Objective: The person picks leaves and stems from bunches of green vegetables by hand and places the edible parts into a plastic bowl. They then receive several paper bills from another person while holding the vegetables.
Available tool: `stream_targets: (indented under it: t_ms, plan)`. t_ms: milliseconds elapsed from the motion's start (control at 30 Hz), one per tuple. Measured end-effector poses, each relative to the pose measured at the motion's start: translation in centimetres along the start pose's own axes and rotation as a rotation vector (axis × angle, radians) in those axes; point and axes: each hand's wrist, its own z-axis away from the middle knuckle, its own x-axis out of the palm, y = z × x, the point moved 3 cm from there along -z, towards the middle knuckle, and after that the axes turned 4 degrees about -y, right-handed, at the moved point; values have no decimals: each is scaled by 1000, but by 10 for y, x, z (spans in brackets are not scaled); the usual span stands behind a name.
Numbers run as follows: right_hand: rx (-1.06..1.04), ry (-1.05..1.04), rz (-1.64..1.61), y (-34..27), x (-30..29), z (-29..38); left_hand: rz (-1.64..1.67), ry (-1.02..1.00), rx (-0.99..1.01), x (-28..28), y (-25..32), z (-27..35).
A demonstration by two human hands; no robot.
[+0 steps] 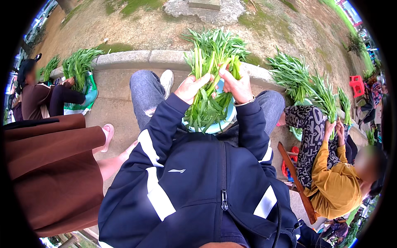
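My left hand (192,87) and my right hand (237,85) are both closed around stems of long-leaved greens, over a light-blue plastic basin (231,119) between my knees. Cut, pale stem ends point up and away from me between the hands. Leafy green pieces (207,113) hang below the fingers and fill the basin. Just beyond my hands, a bunch of leafy greens (217,43) lies across the concrete curb. The fingertips are partly hidden by stems.
The concrete curb (124,59) curves ahead. On the right, a person in a mustard top (338,186) handles greens beside a wooden bench (296,183); more bunches (290,73) lie there. A person in brown (52,173) is close on the left; another sits beyond, beside greens (80,66).
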Motion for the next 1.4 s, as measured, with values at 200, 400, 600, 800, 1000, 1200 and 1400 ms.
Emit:
stream_targets:
  t_ms: [200,400,600,800,1000,1200,1400]
  plan:
    - [8,-52,-30,6,-8,3,-160,79,134,-3,3,-4]
    - [-35,34,-57,0,-20,11,-80,279,314,-20,18,0]
    - [-15,145,-20,-7,-53,15,-168,347,317,-33,48,14]
    - [-17,255,-26,-21,-71,13,-558,504,360,-27,66,21]
    - [1,192,-33,-22,-41,10,-620,238,342,21,20,-5]
    - [-4,154,-51,-17,-17,9,-622,210,363,32,5,-6]
    - [-2,143,-26,-16,-8,9,-682,222,376,16,10,-5]
